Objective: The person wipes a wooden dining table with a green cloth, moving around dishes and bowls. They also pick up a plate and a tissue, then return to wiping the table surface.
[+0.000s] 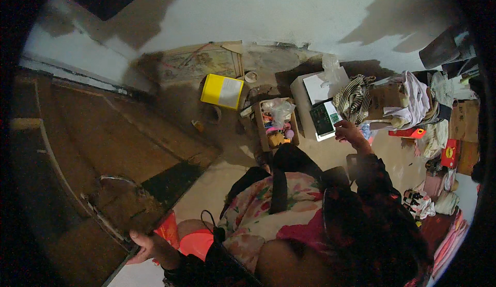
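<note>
My left hand [145, 247] is at the lower left, with its thumb and fingers around the near corner of a large brown wooden panel [116, 143]. My right hand [350, 135] reaches forward with bent fingers beside a flat dark green item [322, 118]. Next to that item, a white sheet or card with a green printed patch [334, 117] lies close to my fingertips. Whether the fingers touch or grip it is not clear. Both lie on a pale box [302, 97], along with another white sheet [314, 87] and a crumpled clear plastic bag [330, 69].
A cardboard box [262, 133] of small colourful items stands left of the pale box. Beyond it sits a yellow box [211, 90]. Striped cloth [354, 97] and pale clothes [414, 93] are heaped at right. A red bucket-like container [196, 244] stands near my left forearm.
</note>
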